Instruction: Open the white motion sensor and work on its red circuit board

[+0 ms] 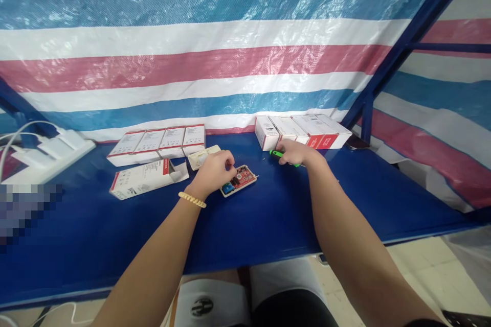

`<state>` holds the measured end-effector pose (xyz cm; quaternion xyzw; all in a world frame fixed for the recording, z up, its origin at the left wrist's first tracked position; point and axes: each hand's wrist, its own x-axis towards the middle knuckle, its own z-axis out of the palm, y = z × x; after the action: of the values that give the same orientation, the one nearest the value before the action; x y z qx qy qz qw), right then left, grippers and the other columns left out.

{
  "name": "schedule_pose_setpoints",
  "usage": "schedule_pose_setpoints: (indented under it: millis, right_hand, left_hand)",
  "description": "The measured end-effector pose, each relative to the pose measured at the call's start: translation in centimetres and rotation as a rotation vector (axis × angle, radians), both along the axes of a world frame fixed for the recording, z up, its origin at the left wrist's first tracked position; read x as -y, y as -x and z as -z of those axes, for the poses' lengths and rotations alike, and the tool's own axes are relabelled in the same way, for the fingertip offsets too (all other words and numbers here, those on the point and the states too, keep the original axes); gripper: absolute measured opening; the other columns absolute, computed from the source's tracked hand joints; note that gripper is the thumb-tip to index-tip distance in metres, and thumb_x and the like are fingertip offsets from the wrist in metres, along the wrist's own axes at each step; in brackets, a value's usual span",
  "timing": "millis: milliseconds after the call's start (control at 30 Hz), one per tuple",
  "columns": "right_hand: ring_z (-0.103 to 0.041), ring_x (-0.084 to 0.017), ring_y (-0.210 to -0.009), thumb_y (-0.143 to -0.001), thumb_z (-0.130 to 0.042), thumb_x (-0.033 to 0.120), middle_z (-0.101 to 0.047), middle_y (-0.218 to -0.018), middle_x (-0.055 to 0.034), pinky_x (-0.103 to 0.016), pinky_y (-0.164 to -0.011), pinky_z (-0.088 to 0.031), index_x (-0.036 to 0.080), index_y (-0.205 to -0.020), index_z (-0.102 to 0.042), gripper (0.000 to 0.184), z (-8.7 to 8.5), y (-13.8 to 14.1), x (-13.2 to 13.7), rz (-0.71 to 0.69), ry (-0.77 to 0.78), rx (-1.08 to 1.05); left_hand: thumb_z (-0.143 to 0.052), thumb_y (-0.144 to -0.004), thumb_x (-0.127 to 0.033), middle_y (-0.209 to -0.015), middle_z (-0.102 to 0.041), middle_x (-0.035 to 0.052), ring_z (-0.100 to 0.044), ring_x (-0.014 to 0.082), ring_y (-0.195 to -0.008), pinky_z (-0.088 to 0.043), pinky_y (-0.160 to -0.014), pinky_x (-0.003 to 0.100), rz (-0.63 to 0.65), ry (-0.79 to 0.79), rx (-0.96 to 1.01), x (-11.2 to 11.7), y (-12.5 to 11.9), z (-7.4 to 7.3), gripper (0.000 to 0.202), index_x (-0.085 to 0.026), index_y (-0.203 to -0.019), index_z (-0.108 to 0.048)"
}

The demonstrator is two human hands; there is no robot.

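My left hand (215, 169), with a yellow coiled band on the wrist, is over the left end of an opened device (245, 176). Its fingers are curled together in a pinch, and whatever may be between them is too small to make out. A red circuit board and a blue component show inside the device's pale casing. Just behind that hand lies a cream plastic cover (199, 158), partly hidden by it. My right hand (294, 152) is closed around a green-handled screwdriver (275, 154) low over the table, in front of the right-hand boxes.
Small white-and-red boxes stand in rows at the back left (156, 143) and back right (303, 132). An opened carton (148, 179) lies on the left of the blue table (253, 230). A power strip (53, 156) with white plugs is at far left. Striped sheeting hangs behind.
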<state>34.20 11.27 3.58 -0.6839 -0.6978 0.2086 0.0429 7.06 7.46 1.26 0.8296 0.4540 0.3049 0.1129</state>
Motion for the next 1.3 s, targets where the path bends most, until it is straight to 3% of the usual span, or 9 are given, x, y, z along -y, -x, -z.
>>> schedule_pose_setpoints:
  millis: [200, 333, 433, 533, 600, 733, 967, 1133, 1300]
  right_hand:
    - [-0.064, -0.02, -0.074, -0.06, -0.071, 0.019, -0.067, -0.077, -0.008, -0.026, -0.059, -0.043, 0.014, -0.085, -0.068, 0.025, -0.9, -0.3, 0.1, 0.189, 0.037, 0.194]
    - [-0.066, -0.026, -0.089, -0.066, -0.07, 0.028, -0.07, -0.094, -0.0151, -0.031, -0.067, -0.046, 0.014, -0.094, -0.07, 0.032, -1.6, 1.5, 0.8, 0.344, -0.152, 0.168]
    - [-0.065, -0.021, -0.083, -0.077, -0.062, 0.03, -0.071, -0.089, -0.0111, -0.028, -0.07, -0.045, 0.016, -0.088, -0.07, 0.02, -1.8, 4.4, 2.0, 0.078, -0.392, -0.118]
    - [-0.061, -0.015, -0.071, -0.086, -0.054, 0.036, -0.069, -0.076, -0.0036, -0.025, -0.065, -0.042, 0.017, -0.082, -0.07, 0.026, -1.4, 7.7, 3.0, -0.291, -0.41, -0.466]
    - [-0.059, -0.012, -0.068, -0.086, -0.053, 0.032, -0.068, -0.073, -0.0021, -0.024, -0.063, -0.039, 0.016, -0.08, -0.07, 0.024, -0.8, 9.2, 3.3, -0.363, -0.422, -0.533]
    - [-0.053, -0.01, -0.058, -0.083, -0.057, 0.03, -0.064, -0.064, -0.0009, -0.024, -0.057, -0.036, 0.014, -0.073, -0.068, 0.022, 0.1, 10.4, 3.1, -0.299, -0.397, -0.647]
    - [-0.046, -0.009, -0.045, -0.075, -0.062, 0.033, -0.055, -0.051, 0.0027, -0.023, -0.05, -0.034, 0.016, -0.065, -0.061, 0.02, 0.2, 8.8, 2.1, -0.261, -0.194, -0.849]
    - [-0.049, -0.01, -0.054, -0.076, -0.056, 0.027, -0.057, -0.055, 0.0012, -0.023, -0.055, -0.036, 0.016, -0.059, -0.06, 0.02, 0.7, 4.7, 0.5, -0.002, -0.373, -0.535]
    - [-0.057, -0.012, -0.064, -0.074, -0.059, 0.025, -0.064, -0.063, -0.0007, -0.022, -0.061, -0.041, 0.015, -0.063, -0.067, 0.017, 1.7, 2.6, -0.4, -0.072, -0.247, -0.324]
  left_hand:
    - [-0.056, -0.075, -0.012, -0.07, -0.061, -0.0016, -0.057, 0.0141, -0.065, -0.042, -0.061, 0.027, 0.019, -0.039, 0.007, -0.1, -0.1, 0.2, 0.009, -0.02, -0.075, -0.053]
    - [-0.057, -0.08, -0.016, -0.07, -0.061, -0.0021, -0.056, 0.0129, -0.062, -0.042, -0.06, 0.026, 0.004, -0.099, 0.082, 0.0, -0.4, 0.6, 0.008, -0.02, -0.076, -0.052]
    - [-0.056, -0.082, -0.015, -0.071, -0.061, -0.002, -0.057, 0.0125, -0.064, -0.043, -0.061, 0.025, 0.013, -0.186, 0.179, 0.1, -0.7, 0.8, 0.013, -0.021, -0.074, -0.048]
    - [-0.056, -0.082, -0.014, -0.073, -0.062, -0.0016, -0.059, 0.0129, -0.068, -0.044, -0.063, 0.025, 0.019, -0.258, 0.25, 0.0, -0.8, 0.9, 0.015, -0.021, -0.074, -0.045]
    - [-0.056, -0.08, -0.013, -0.073, -0.062, -0.0018, -0.058, 0.013, -0.067, -0.044, -0.063, 0.026, 0.01, -0.307, 0.265, -0.1, -0.8, 1.0, 0.016, -0.021, -0.074, -0.044]
    - [-0.057, -0.079, -0.012, -0.071, -0.06, -0.0028, -0.057, 0.0122, -0.065, -0.044, -0.062, 0.025, -0.011, -0.374, 0.289, -0.3, -0.7, 1.1, 0.017, -0.021, -0.074, -0.045]
    - [-0.063, -0.081, -0.019, -0.07, -0.061, -0.0029, -0.059, 0.0125, -0.066, -0.045, -0.063, 0.025, -0.035, -0.345, 0.278, -0.1, -0.9, 1.1, 0.014, -0.021, -0.077, -0.051]
    - [-0.062, -0.082, -0.021, -0.071, -0.06, -0.002, -0.058, 0.0135, -0.067, -0.045, -0.065, 0.027, -0.112, -0.209, 0.202, 0.0, -0.8, 0.6, 0.01, -0.02, -0.077, -0.053]
    - [-0.058, -0.082, -0.019, -0.069, -0.058, -0.0019, -0.056, 0.0136, -0.066, -0.043, -0.064, 0.027, -0.11, -0.141, 0.132, 0.1, -0.7, 0.3, 0.008, -0.02, -0.075, -0.053]
